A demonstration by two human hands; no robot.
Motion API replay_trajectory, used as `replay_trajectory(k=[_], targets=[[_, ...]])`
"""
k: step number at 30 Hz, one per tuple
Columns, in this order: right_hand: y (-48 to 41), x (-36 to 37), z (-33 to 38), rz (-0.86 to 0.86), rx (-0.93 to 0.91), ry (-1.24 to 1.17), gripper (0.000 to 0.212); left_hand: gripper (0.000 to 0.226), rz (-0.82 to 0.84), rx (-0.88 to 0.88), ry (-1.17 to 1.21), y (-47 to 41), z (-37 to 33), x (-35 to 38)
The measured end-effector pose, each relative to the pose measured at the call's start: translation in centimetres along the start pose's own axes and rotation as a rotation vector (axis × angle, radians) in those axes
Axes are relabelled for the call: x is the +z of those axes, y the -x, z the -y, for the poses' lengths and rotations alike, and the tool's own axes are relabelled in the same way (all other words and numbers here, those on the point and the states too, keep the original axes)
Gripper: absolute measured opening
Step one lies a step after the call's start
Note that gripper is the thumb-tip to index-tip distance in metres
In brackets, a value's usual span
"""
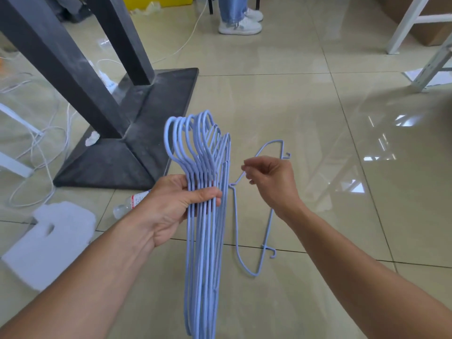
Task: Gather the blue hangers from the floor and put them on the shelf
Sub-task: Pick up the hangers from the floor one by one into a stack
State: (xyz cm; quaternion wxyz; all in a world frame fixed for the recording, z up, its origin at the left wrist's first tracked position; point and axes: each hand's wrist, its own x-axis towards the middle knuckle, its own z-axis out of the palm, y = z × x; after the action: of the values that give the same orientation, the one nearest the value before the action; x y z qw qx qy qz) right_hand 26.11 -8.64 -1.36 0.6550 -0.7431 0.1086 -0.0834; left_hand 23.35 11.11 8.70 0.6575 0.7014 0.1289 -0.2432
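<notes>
My left hand (pixel 171 206) grips a bunch of several blue hangers (pixel 203 241) around their necks. Their hooks point away from me and their bodies hang down toward the bottom of the view. Just right of the bunch is one more blue hanger (pixel 236 231), spread out over the tiled floor. My right hand (pixel 274 182) pinches its hook between thumb and fingertips. Whether this hanger still rests on the floor I cannot tell. No shelf is in view.
A black stand base (pixel 151 113) with two dark legs fills the upper left, with white cables (pixel 41 143) around it. A white foam piece (pixel 49 238) and a plastic bottle (pixel 129 204) lie at left. A person's shoes (pixel 239 25) are at the top, white frame legs (pixel 403 25) at upper right.
</notes>
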Motion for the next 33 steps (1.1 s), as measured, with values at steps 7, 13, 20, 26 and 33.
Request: replay_trajectory(k=[7,13,20,26,33], targets=[[-3.5,6.3,-8.1,0.22,-0.081,0.785,0.018,0.028,-0.04,0.011,-0.017,-1.5,-0.1,-3.3],[-4.8,9.4,-9.9,0.259,-0.289,1.226,0.021,0.028,-0.059,-0.009,0.006,-2.5,-0.1,-5.0],[-3.6,6.5,-9.3,0.229,-0.255,1.317,0.022,0.01,-0.069,-0.027,-0.008,-2.9,0.3,-4.7],[0.2,-0.6,-4.4,-0.066,-0.305,0.786,0.006,0.012,-0.028,-0.04,0.019,-2.6,0.5,-1.9],[5.8,-3.2,5.7,-0.037,-0.259,0.139,0.005,0.034,0.089,-0.036,0.005,-0.3,-0.3,3.0]])
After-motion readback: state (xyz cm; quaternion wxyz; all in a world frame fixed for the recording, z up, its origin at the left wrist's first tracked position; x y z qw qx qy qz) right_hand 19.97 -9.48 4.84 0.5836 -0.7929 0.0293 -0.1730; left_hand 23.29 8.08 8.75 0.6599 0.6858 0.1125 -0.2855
